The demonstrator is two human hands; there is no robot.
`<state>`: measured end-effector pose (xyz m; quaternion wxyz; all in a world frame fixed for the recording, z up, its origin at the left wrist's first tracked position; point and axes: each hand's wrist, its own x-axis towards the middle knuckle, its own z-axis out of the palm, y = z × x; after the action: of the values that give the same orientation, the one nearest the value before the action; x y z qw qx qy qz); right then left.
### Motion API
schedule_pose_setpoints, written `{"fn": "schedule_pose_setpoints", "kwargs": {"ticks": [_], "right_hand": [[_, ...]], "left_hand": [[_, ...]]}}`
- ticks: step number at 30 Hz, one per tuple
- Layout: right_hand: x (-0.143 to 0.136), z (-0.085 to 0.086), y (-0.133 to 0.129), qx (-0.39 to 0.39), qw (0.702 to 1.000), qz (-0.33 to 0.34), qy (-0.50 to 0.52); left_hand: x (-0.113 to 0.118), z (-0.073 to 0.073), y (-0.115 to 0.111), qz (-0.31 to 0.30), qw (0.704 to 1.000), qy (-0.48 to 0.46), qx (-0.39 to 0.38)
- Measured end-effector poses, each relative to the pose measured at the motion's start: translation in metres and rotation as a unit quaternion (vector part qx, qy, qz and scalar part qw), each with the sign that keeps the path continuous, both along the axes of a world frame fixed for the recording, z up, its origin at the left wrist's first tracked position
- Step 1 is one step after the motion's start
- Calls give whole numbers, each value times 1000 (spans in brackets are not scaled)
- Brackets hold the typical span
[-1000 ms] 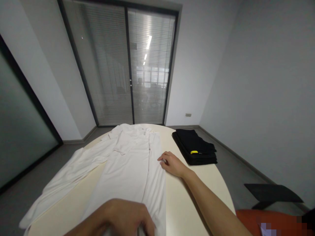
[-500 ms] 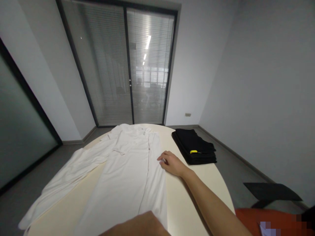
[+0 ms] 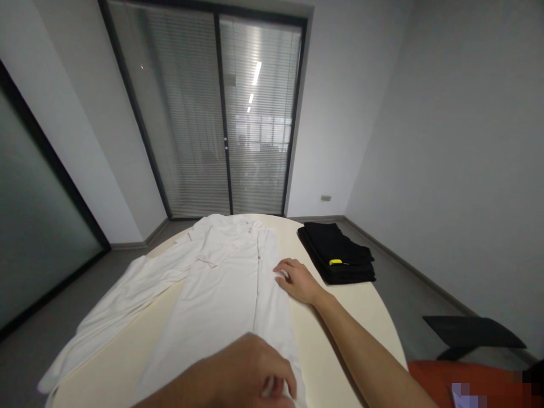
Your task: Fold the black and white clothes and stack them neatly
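Note:
A white long-sleeved shirt (image 3: 216, 306) lies spread on the round table, its right side folded inward in a long strip. One sleeve (image 3: 127, 292) stretches out toward the lower left. My left hand (image 3: 255, 368) is low in the view over the near part of the shirt, with curled fingers closed on cloth at its right edge; the fingertips are partly cut off by the frame. Farther up that edge rests my right hand (image 3: 298, 282), its thumb and fingers apart and the tips touching the fabric.
A stack of folded black garments (image 3: 335, 252) with a yellow tag (image 3: 335, 262) sits at the right of the cream table (image 3: 348, 311). An orange chair (image 3: 454, 377) with a black armrest (image 3: 474, 331) stands beyond the table's right edge. Glass doors (image 3: 225, 113) are at the back.
My left hand has come farther into view, moving up and right, and the near right edge of the shirt has shifted right. My right hand stays almost where it was.

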<state>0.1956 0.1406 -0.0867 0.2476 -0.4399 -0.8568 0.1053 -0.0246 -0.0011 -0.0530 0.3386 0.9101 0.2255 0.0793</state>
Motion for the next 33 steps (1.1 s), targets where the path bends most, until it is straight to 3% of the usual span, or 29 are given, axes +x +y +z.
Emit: {"fn": "schedule_pose_setpoints", "kwargs": {"ticks": [3,5,10,13,15,19,23,26,29,33], "right_hand": [[-1,1,0,3,1000,7,-4],[-2,5,-2,12,1000,18,-1],[-17,22,-21,7,989,150,10],[-34,30,-39,-12,972,236,6],[-42,31,-47,-13,969,245,-9],[-43,22,-46,13,987,158,-20],[-35,6,-30,18,997,68,-14],[-31,-2,-19,10,1000,4,20],[-29,-4,-4,11,996,-77,40],[-29,-5,28,-38,988,-152,15]], "left_hand": [[-15,18,15,148,979,91,105],[-23,20,27,208,962,117,134],[-43,-2,54,312,932,93,163],[-54,-20,69,306,928,39,209],[-60,-30,76,292,928,23,229],[-62,-44,82,304,925,25,227],[-68,-44,94,349,911,47,215],[-88,-37,122,429,873,69,221],[-117,-27,158,540,814,45,209],[-149,-21,200,590,786,31,180]]}}
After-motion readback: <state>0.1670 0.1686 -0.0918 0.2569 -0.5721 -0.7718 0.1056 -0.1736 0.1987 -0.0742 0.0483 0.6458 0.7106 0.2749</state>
